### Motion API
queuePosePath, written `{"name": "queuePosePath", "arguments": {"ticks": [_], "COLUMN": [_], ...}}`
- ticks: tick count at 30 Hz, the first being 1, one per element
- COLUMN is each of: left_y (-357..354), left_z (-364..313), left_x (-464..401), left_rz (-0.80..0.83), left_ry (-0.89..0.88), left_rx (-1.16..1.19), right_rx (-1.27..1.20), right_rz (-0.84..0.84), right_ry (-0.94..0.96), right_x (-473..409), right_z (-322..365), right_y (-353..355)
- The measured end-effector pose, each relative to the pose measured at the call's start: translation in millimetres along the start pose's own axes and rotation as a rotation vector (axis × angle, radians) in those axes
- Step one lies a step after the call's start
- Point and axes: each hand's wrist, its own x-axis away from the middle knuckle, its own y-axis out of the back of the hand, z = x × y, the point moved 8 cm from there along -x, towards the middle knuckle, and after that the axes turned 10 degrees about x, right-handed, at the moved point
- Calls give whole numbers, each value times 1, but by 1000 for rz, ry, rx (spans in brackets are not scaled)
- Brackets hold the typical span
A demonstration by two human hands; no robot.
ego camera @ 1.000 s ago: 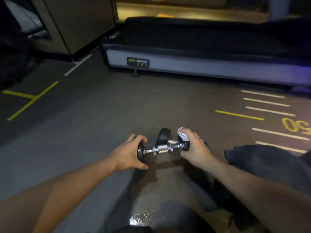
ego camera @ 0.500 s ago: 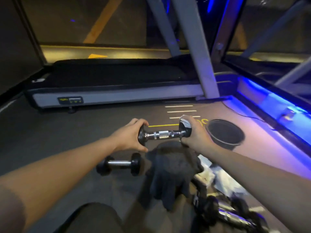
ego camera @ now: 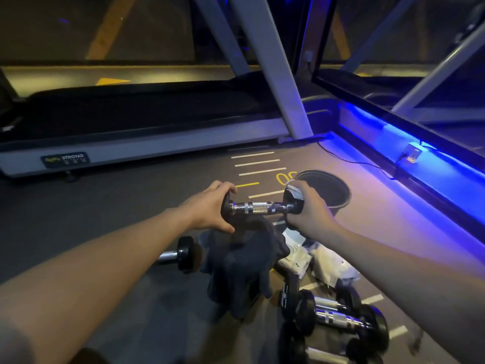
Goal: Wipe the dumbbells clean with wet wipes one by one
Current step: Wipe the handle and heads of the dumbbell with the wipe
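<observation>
Chrome-handled dumbbell (ego camera: 262, 207) between both hands (wet wipe (ego camera: 293, 191) under right hand (ego camera: 309, 210))

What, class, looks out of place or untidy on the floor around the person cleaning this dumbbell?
A dark cloth lies crumpled on the floor below the held dumbbell, and white packets lie scattered beside it among loose dumbbells. Nothing looks spilled or broken.
</observation>
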Motion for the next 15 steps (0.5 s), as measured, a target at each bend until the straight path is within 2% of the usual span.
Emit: {"name": "queuePosePath", "arguments": {"ticks": [7, 15], "left_y": [8, -34], "left_z": [19, 41], "left_x": [11, 13], "left_rz": [-8, 46], "left_ry": [65, 110], "left_rx": [-3, 51], "right_rx": [-37, 49], "right_rz": [10, 151], "right_ry": [58, -53], "right_x": [-6, 7], "right_z": [11, -20], "right_y": [-21, -63]}}
